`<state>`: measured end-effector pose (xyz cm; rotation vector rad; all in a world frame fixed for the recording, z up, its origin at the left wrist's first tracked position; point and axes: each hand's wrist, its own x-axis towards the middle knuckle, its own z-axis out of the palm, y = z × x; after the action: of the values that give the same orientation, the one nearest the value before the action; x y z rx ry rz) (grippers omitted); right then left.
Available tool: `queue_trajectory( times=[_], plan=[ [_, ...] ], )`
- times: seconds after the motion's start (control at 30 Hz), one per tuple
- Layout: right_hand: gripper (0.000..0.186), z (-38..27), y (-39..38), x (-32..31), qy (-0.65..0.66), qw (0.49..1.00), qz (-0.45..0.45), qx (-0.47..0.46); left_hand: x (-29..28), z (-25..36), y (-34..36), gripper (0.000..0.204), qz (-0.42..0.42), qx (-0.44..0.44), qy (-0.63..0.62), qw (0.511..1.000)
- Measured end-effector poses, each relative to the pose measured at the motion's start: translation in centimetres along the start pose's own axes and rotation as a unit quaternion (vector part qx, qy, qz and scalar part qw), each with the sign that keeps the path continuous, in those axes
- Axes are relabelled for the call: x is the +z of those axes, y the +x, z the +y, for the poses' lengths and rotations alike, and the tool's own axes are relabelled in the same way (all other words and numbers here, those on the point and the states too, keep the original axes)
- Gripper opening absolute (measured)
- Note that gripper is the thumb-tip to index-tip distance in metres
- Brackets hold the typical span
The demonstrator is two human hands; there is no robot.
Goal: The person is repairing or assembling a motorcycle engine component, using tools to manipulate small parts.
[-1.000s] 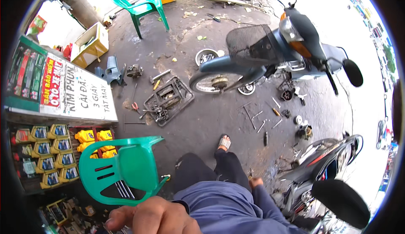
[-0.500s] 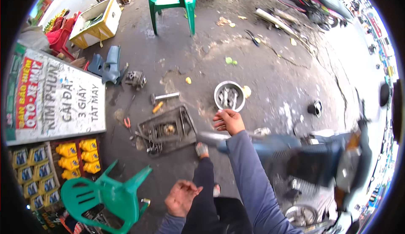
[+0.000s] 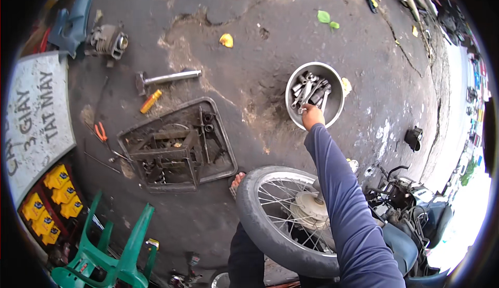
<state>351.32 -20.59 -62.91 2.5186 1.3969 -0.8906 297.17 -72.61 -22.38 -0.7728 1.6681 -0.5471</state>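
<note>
My right hand reaches over the near rim of a round metal bowl on the ground. Its fingers are closed round the near end of a silver wrench; their undersides are hidden. Several other wrenches and sockets lie heaped in the bowl. Below my right forearm is a spoked motorcycle wheel with a black tyre and a pale hub. It stands tilted in front of my legs, and my sleeve covers part of it. My left hand is out of sight.
Left of the wheel lies a dark tray with a metal frame and parts. Around it are a hammer, a yellow-handled screwdriver and orange-handled pliers. A green chair stands lower left; motorcycle parts lie right.
My head view has shifted closer to the bowl. My right hand has gone from short of the bowl to the wrenches inside. The wheel has come into view, and my left hand has left it.
</note>
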Motion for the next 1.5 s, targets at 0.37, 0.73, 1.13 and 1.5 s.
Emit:
queue_trajectory(
  times=[0.37, 0.73, 1.13, 1.5],
  plan=[
    [0.055, -2.0, 2.6, 6.2, -0.2, 0.976, -0.084, -0.026, 0.8, -3.7, 3.9, 0.036, -0.105, -0.015, -0.042, 0.993],
    [0.02, -2.5, -0.4, 2.5, -0.255, 0.94, -0.02, -0.227, 6.6, -9.3, 9.6, 0.044, -0.228, 0.052, -0.197, 0.952],
    [0.032, -10.1, -17.8, -20.9, -0.133, 0.942, 0.103, -0.291, 20.9, -17.0, 16.6, 0.031, -0.257, 0.23, -0.28, 0.896],
    [0.019, -24.7, -61.6, -10.2, 0.055, 0.841, -0.484, -0.235, 9.1, -27.4, 17.5, 0.039, 0.028, 0.458, -0.38, 0.803]
  ],
)
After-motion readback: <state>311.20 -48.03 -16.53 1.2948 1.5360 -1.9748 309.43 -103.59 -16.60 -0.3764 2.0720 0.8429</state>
